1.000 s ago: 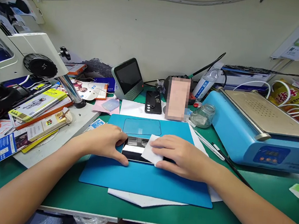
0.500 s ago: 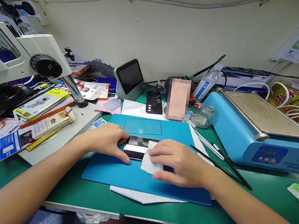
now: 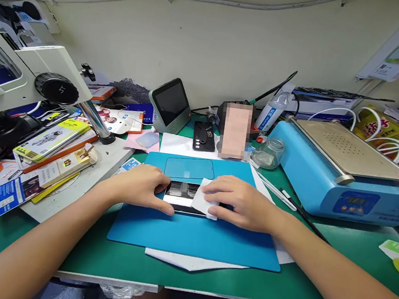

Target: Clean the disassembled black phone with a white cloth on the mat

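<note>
A phone with a dark, glossy, reflecting face lies flat on a blue mat. My left hand grips its left end, thumb along the near edge and fingers at the far edge. In my right hand a folded white tissue is pinched and pressed against the phone's face. That hand and the tissue hide the phone's right part. Just beyond the phone, a clear glass screen protector with a dark outline rests on the mat.
A blue heating plate machine stands at the right, near a glass jar and white tweezers. Behind the mat are a black phone case and a smart display. A microscope stand and several boxes fill the left.
My right hand has moved the tissue away from me across the phone, from over its near edge onto its face. My left hand keeps its grip. The view has shifted slightly.
</note>
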Demonstrator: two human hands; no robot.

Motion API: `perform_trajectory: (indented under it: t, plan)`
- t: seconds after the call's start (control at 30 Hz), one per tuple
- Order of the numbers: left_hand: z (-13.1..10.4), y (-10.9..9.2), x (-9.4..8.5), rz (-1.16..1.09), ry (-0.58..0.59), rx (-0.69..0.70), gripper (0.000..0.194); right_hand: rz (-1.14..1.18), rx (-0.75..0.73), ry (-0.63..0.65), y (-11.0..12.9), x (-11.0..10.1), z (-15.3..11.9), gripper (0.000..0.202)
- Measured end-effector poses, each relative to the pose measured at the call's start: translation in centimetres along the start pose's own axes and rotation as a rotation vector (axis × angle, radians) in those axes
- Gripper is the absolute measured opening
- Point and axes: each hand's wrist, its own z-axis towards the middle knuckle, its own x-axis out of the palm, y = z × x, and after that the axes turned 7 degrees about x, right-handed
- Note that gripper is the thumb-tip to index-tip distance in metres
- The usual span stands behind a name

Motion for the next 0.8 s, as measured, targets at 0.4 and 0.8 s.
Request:
perform_trajectory:
  t: [0.4,0.8]
  plan:
    - [0.13,0.34,0.27,0.009,-0.005,0.017,0.062,0.011,0.002,-0.033,0.28,-0.22,-0.30,0.025]
    - [0.15,0.46,0.39,0.005,-0.005,0.016,0.061,0.118,-0.004,0.003,0.41,-0.27,-0.39,0.025]
